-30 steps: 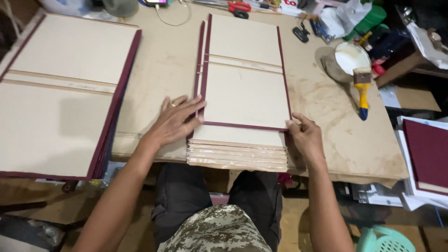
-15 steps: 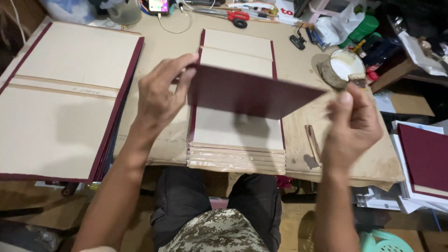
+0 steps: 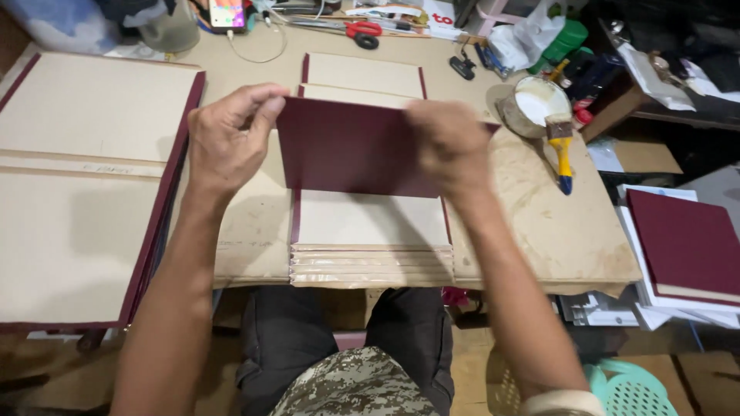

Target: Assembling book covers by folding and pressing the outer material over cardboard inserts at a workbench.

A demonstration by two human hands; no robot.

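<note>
A maroon cover board is held up above the stack of open covers, which serves here as the landmark. The board is gripped at its 2 short ends: the left hand is closed on the left edge, with thumb and fingertips pinched at the upper left corner, and the right hand is closed over the right edge, its fingers blurred so that their exact hold cannot be told. The board thus lies between the 2 hands, its long axis running left to right across the view, and its maroon face is turned toward the camera. Its lower edge overlaps the far half of the stack, while the near beige panel of the stack is left showing below it.

Left of the stack, a larger pile of open covers with maroon borders is laid flat on the cardboard-covered table. Right of the stack and further back, a tub of white glue is seen, with a yellow-handled brush resting beside it. Well to the right of the stack, a closed maroon book is set on papers. Beyond the stack, red-handled scissors are lying near the table's far edge.
</note>
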